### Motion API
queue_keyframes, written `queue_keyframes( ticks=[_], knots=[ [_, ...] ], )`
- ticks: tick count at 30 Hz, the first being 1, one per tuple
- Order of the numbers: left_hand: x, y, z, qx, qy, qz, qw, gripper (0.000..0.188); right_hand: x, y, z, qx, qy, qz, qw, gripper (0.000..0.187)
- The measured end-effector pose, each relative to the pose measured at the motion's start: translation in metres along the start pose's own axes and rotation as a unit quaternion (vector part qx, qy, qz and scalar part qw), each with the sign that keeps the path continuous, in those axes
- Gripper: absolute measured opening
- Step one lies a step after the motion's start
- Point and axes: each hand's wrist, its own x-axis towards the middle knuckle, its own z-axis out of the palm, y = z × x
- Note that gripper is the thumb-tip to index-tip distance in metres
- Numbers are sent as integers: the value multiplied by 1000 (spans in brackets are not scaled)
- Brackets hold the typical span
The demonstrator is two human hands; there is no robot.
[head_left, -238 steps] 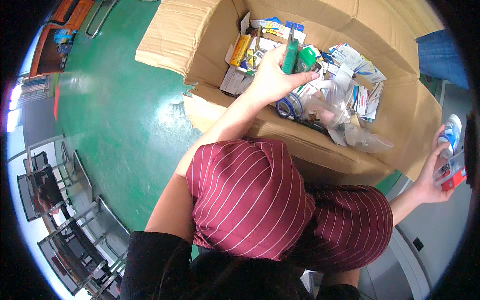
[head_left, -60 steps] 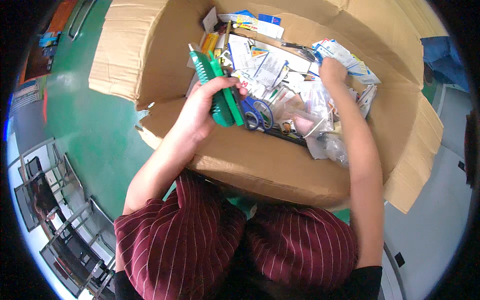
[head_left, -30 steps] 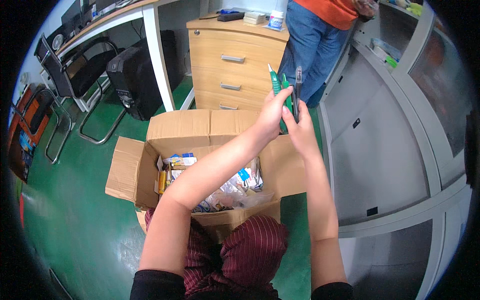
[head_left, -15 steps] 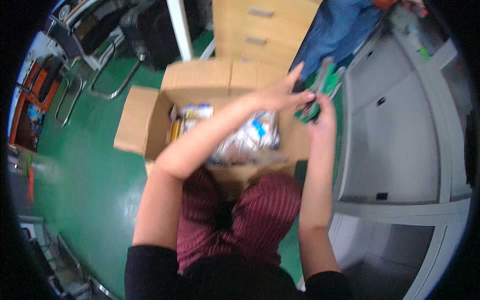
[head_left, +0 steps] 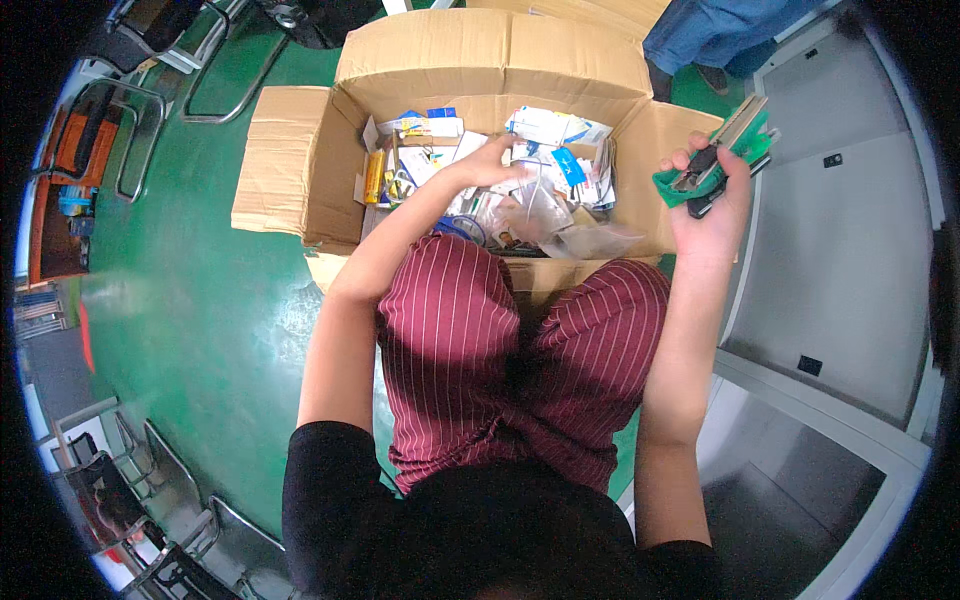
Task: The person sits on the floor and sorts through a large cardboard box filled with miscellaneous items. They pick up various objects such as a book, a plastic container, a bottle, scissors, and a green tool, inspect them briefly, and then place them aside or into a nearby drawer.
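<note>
Box (head_left: 425, 55), cardboard, flaps folded out, sits on the green floor (head_left: 190, 285) just beyond the person's knees. Left hand (head_left: 487, 165) is inside it, palm down over the middle of the pile, thumb and fingers a bit spread among white papers (head_left: 545, 125); fingertips partly lost in the clutter, so cannot tell if they grip anything. Right hand (head_left: 722, 195) is clamped around a bundle of green and black tools (head_left: 703, 182), raised off the box's right side, bundle tilted with its far end up and to the right; thumb lies across the near side, fingers wrap the left. Exact kind of each tool: cannot tell, they overlap. Hands well apart. Around the left hand: blue card (head_left: 568, 167) to its right, clear plastic bag (head_left: 545, 212) below right, blue loops (head_left: 464, 228) near the front wall, yellow pack (head_left: 375, 177) standing by the left wall. Striped trousers (head_left: 450, 310) cover both knees, close against the box front. Grey cabinet (head_left: 840, 270) runs down the right side; another person's jeans (head_left: 705, 35) show behind the box's far right corner. Metal-framed chair (head_left: 125, 140) well off to the left.
</note>
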Motion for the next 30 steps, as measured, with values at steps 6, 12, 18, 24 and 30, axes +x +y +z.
queue_keyframes(
  ticks=[6,12,18,24,30],
  knots=[
    [14,-82,3,332,-146,-114,925,88,-5,3,4,-20,44,65,997,19],
    [-11,-113,5,423,-197,-102,879,87,-5,1,6,-79,-25,40,996,25],
    [14,-100,-37,166,-306,-321,881,52,-9,2,4,-106,-6,-20,994,28],
    [3,-117,-42,363,-63,-144,918,31,-3,-5,1,-162,75,-55,982,20],
    [44,-140,-3,389,67,-84,915,25,-1,-24,-25,-148,82,-87,982,20]
  ],
)
